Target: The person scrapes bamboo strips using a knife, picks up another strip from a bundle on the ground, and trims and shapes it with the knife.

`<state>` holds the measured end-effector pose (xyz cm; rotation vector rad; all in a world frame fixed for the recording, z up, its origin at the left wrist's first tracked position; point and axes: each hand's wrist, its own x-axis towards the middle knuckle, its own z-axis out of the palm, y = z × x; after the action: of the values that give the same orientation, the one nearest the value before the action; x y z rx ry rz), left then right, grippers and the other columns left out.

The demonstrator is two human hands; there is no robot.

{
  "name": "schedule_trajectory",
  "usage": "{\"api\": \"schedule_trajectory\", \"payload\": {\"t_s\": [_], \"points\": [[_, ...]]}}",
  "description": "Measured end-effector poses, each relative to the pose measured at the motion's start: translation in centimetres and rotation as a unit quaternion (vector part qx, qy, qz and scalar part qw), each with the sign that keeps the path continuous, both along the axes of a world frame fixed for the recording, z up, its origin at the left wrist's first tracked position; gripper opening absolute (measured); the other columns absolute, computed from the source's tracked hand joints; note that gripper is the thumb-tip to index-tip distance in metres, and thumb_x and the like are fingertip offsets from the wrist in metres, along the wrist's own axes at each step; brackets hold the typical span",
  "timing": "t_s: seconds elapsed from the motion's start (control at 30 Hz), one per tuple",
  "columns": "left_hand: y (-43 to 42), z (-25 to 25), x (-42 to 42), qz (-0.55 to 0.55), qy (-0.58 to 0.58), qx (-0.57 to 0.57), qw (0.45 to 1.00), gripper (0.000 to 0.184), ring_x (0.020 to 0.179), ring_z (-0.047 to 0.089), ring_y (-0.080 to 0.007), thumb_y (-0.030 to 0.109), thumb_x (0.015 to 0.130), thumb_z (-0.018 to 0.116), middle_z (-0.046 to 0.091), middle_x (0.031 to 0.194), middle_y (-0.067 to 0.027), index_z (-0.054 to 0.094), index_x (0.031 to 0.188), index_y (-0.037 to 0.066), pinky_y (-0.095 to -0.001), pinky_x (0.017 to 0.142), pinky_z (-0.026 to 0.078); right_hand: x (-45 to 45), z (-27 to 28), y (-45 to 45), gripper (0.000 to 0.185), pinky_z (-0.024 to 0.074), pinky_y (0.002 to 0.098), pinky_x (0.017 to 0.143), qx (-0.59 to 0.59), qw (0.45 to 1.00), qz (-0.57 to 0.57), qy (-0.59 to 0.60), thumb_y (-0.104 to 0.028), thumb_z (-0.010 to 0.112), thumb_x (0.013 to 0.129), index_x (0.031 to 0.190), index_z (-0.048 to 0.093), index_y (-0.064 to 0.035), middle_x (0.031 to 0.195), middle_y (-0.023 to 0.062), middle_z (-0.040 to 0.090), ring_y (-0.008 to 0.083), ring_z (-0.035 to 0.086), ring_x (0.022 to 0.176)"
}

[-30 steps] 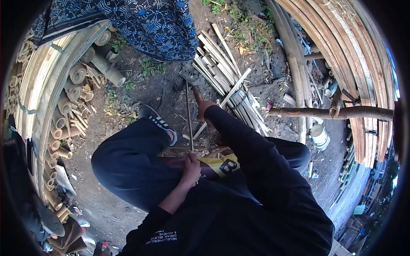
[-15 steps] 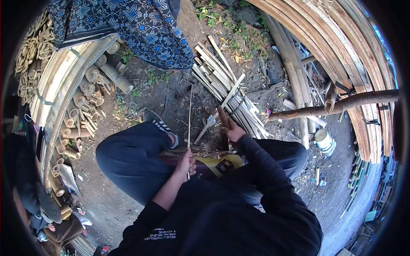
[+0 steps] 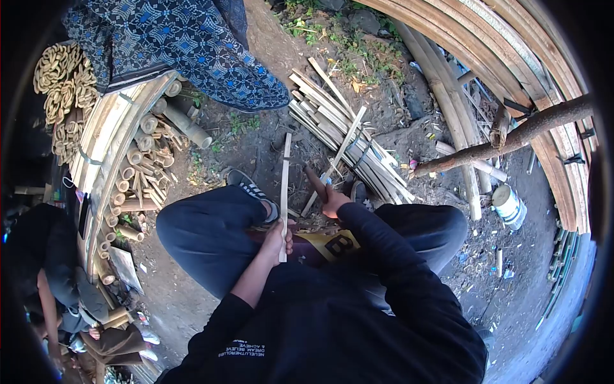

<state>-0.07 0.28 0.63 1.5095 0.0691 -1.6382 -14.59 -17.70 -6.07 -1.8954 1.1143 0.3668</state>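
Observation:
My left hand [image 3: 276, 242] is closed around the lower part of a flat pale bamboo strip [image 3: 285, 185], which points away from me with its broad face showing. My right hand [image 3: 334, 202] grips a dark tool [image 3: 315, 182], whose end points up and left toward the strip without touching it. Beyond my right hand lies a bundle of split strips [image 3: 352, 141] on the ground, tied with a dark band. A yellow and maroon cloth [image 3: 329, 246] lies across my lap.
Cut bamboo tubes [image 3: 137, 173] and a bent bundle of long slats [image 3: 105, 144] stand left. A branch [image 3: 511, 137] juts in at right, above a white bucket [image 3: 507, 205]. Patterned cloth [image 3: 185, 51] hangs at the upper left. Another person [image 3: 57, 275] sits at the far left.
My right hand has drawn back from the strip's far end toward my lap with the tool. The strip has turned from its narrow edge to its broad face. The view has shifted slightly.

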Motion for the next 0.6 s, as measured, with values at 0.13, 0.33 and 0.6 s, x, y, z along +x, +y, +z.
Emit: {"api": "schedule_trajectory", "payload": {"t_s": [0.13, 0.33, 0.6], "points": [[-0.3, 0.3, 0.3, 0.012, -0.002, 0.012, 1.0, 0.034, 0.039, 0.033, -0.0091, 0.039, 0.102, 0.029, 0.036, 0.055, 0.0013, 0.046, 0.109, 0.011, -0.0258, 0.036, 0.03, -0.2, 0.4, 0.3, 0.083, 0.0462, 0.0454, 0.09, -0.057, 0.996, -0.073, -0.019, -0.023, 0.057, 0.078, 0.146, 0.013, -0.0045, 0.117, 0.0303, 0.056, 0.043, 0.057, 0.105], [-0.4, -0.4, 0.5, 0.044, 0.03, 0.008, 0.999, 0.029, 0.035, 0.028, -0.009, 0.037, 0.101, 0.03, 0.032, 0.052, 0.0019, 0.044, 0.104, 0.012, -0.0252, 0.032, 0.025, 0.1, 0.3, 0.0, 0.086, 0.0447, 0.0447, 0.091, -0.034, 0.998, -0.034, 0.029, -0.027, 0.059, 0.078, 0.146, 0.01, -0.0057, 0.115, 0.0319, 0.056, 0.045, 0.056, 0.106], [-0.3, -0.2, 0.4, 0.027, 0.052, 0.019, 0.998, 0.031, 0.035, 0.025, -0.0083, 0.041, 0.101, 0.03, 0.029, 0.052, 0.0026, 0.044, 0.1, 0.013, -0.0243, 0.032, 0.023, 0.6, -1.4, -0.1, 0.091, 0.0457, 0.0429, 0.087, 0.07, 0.994, -0.045, -0.074, -0.024, 0.056, 0.078, 0.149, -0.001, -0.015, 0.111, 0.0276, 0.06, 0.0401, 0.06, 0.101]]}}
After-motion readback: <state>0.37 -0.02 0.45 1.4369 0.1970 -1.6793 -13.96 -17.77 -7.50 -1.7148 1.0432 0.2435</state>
